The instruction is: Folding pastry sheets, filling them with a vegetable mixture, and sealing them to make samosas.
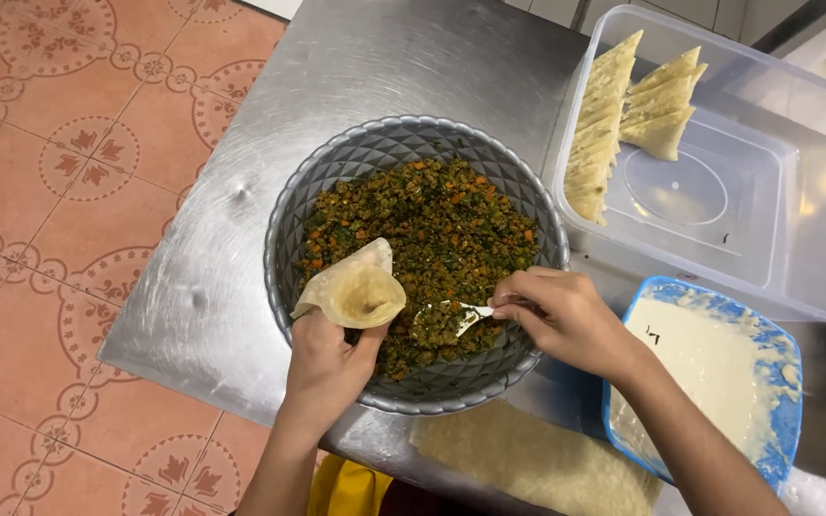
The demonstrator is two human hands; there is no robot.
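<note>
At the near edge of the steel worktop (356,67), a flat stack of pale pastry sheets (537,463) is laid, just beside a blue-rimmed square dish of white paste (719,382) on the right. Above the sheets, the left hand (322,368) is raised over the near rim of the bowl, its grip closed around the lower tip of a pastry cone (356,291), which is held upright with its open mouth facing up; the cone is seen hollow inside. To the right, the right hand (566,320) is placed over the bowl's right rim, its grip pinched on the handle of a white spoon (456,315), whose loaded end is dipped in the filling just beside the cone. Both are set over a grey faceted bowl (289,239), which is filled with a minced mixture (442,229) of brown, green and orange bits. Farther off on the right, a clear plastic box (776,191) is stood, touching the bowl's rim or nearly so; folded triangular pastries (623,115) are leaned in a row against its far left wall. Left of the worktop, a patterned terracotta tiled floor (69,191) is seen
</note>
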